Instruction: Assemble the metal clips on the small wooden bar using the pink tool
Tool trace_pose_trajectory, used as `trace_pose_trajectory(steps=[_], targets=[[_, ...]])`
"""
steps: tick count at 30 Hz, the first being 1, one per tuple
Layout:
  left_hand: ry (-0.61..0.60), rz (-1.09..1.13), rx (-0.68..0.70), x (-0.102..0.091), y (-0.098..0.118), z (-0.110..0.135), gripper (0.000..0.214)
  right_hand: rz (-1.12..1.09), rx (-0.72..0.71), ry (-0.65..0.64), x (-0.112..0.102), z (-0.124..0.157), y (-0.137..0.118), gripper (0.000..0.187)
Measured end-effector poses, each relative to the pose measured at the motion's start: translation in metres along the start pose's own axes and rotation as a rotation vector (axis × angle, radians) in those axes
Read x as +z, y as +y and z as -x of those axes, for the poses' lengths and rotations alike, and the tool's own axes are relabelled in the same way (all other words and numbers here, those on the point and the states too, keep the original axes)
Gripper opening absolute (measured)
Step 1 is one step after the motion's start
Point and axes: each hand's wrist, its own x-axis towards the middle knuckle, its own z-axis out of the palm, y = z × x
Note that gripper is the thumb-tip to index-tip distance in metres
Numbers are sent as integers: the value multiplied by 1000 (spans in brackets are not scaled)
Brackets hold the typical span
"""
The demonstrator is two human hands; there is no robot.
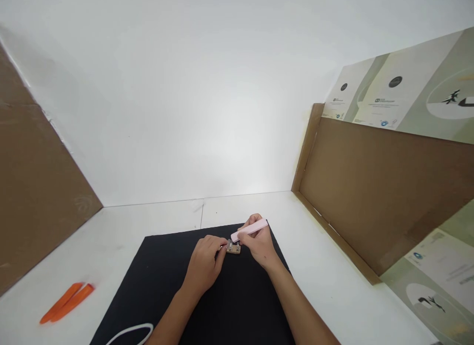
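A small tan part with metal bits point(233, 247) lies on a black mat point(185, 295) in front of me. My left hand point(204, 263) pinches its left side, fingers closed on it. My right hand point(259, 243) grips a pale pink pen-shaped tool point(250, 230), its lower tip touching the top of the small part. Both forearms reach in from the bottom edge.
Two orange pry tools point(66, 302) lie on the white table at the left. A white cord loop point(131, 331) rests at the mat's near edge. Brown cardboard panels stand at the left point(33, 196) and right point(381, 196), with printed sheets on the right.
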Motion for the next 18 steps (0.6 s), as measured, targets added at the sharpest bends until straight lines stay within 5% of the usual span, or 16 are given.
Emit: trace_pose_trajectory(steps=[5, 13, 18], targets=[[-7, 11, 4, 1, 0, -1, 18, 70, -26, 37, -7, -3, 7, 35], [-4, -1, 6, 0, 0, 0, 18, -4, 85, -120, 0, 2, -5, 39], [-11, 9, 23, 1, 0, 0, 19, 79, 21, -4, -7, -3, 5, 36]])
